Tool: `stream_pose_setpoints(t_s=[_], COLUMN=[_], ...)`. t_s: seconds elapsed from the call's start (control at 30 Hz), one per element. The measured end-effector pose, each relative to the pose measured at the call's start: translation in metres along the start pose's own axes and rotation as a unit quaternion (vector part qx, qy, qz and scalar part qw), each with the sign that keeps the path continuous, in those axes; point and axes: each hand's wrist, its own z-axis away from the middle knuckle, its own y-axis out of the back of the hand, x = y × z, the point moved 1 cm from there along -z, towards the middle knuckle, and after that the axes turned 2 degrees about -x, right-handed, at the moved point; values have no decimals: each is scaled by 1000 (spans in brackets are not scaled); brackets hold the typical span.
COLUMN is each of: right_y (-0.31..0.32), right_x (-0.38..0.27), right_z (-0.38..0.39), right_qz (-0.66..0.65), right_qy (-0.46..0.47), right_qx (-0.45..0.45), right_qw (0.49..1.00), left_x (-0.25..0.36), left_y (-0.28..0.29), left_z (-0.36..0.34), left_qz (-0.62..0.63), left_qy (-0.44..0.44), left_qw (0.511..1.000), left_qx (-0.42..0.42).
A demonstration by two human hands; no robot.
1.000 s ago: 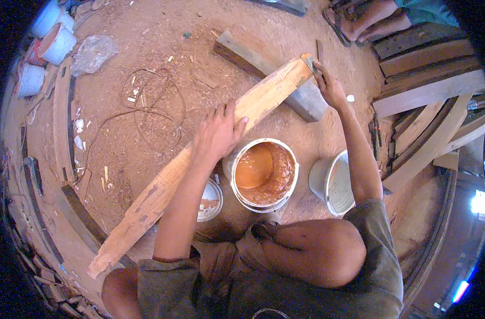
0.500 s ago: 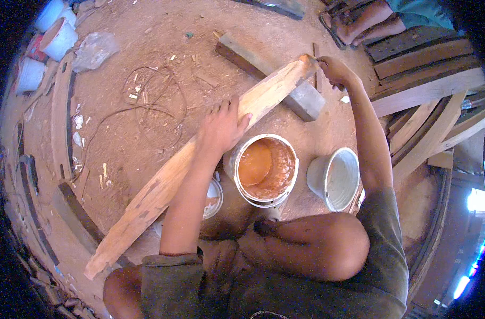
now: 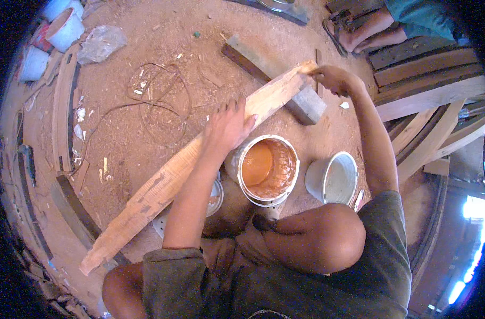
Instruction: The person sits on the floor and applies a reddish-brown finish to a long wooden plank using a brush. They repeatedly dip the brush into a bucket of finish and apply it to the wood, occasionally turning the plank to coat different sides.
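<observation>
A long pale wooden plank (image 3: 170,173) lies slantwise in front of me, from lower left to upper right. My left hand (image 3: 226,125) grips it past the middle, fingers over the far edge and thumb on the near side. At its far right end is my right hand (image 3: 335,81), fingers curled and pressed against the tip. Whatever these fingers hold is too small to make out. Under that end, a squared grey-brown block (image 3: 306,105) supports the plank. Below the plank stands a white bucket (image 3: 294,181) with orange-brown liquid inside and smears on its wall.
A grey-white bucket (image 3: 317,181) stands right of the orange one, and a smaller container (image 3: 216,198) is partly hidden by my left forearm. Curved timbers (image 3: 434,101) are stacked at right, near another person's legs (image 3: 370,33). A cord (image 3: 115,110) lies on the dirt floor.
My right hand has shifted slightly left, onto the plank's tip. The orange patch there looks fainter. My left hand keeps its hold, and the view has shifted a little.
</observation>
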Motion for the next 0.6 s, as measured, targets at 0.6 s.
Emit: stream_pose_setpoints(t_s=[0.6], right_y=[-92], right_x=[64], right_z=[-34], right_qz=[-153], right_qy=[123], right_qx=[359], right_qw=[913], left_x=[0], left_y=[0], left_z=[-2], left_qz=[2], left_qy=[-9], left_qw=[1000], left_qx=[-12])
